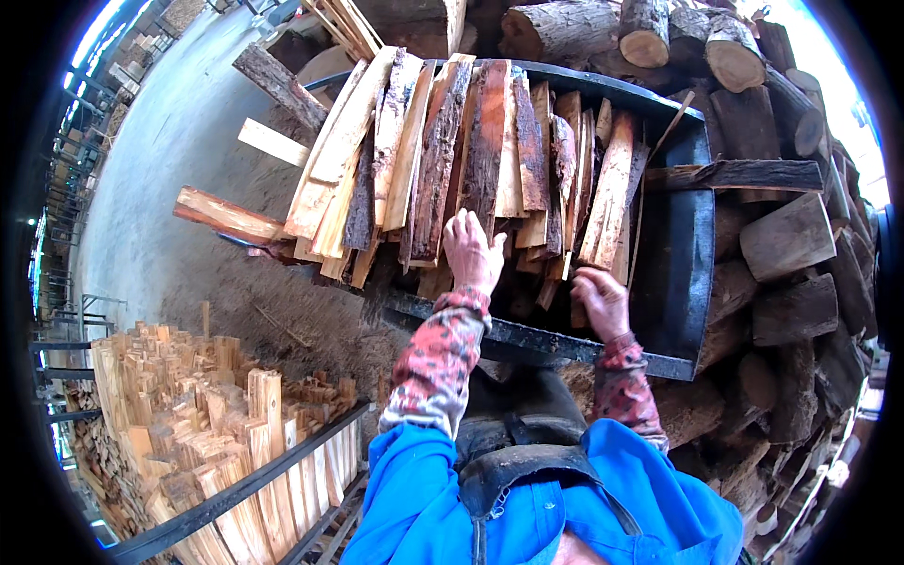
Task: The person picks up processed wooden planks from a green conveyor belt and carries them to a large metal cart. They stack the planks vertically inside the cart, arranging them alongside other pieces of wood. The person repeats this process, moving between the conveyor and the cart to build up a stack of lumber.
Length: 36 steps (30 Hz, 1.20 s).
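Observation:
A row of split firewood pieces (485, 141), some bark-covered and some pale, lies side by side across a dark metal frame (692, 264). My left hand (473, 252) touches the near ends of the bark-sided pieces in the middle, its fingers laid out on the wood and the thumb apart. Farther right, my right hand (603, 301) is curled closed just below the near end of a pale split stick (610, 193). Whatever its fingers hold, if anything, is hidden.
Cut logs (791, 245) are heaped along the right and far side. At lower left, upright split sticks (268, 424) fill a metal-railed crate. One dark stick (734, 175) crosses the frame's right edge, and loose pieces (231, 217) jut out at left above the dusty floor.

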{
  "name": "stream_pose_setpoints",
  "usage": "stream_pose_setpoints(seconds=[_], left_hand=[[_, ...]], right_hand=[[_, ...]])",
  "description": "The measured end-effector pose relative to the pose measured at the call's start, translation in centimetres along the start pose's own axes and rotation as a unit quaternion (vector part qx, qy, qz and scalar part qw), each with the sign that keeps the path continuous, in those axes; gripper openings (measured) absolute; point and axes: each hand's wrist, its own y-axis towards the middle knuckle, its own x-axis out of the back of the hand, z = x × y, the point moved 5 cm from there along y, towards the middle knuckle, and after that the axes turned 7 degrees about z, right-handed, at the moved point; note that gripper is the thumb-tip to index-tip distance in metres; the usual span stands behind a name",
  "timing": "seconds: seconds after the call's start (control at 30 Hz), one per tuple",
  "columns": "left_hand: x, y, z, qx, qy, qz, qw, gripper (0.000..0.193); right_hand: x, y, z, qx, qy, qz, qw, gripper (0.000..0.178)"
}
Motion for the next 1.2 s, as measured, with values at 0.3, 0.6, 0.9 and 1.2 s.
stream_pose_setpoints(seconds=[0.3,0.6,0.9,1.2], left_hand=[[-2.7,2.9,2.3,-0.005,0.063,0.083,0.995,0.045],[0.3,3.1,4.8,0.014,-0.134,0.142,0.981,0.049],[1.3,3.4,6.6,0.006,-0.235,0.116,0.965,0.041],[2.0,5.0,10.1,0.106,-0.371,0.189,0.903,0.054]], right_hand=[[-5.2,-5.4,-1.6,-0.013,-0.096,0.054,0.994,0.02],[-7.4,-3.4,-0.4,0.011,-0.123,0.07,0.99,0.023],[-14.8,6.2,-0.9,0.029,-0.088,0.118,0.989,0.07],[-18.9,11.8,1.5,-0.078,0.032,0.176,0.981,0.08]])
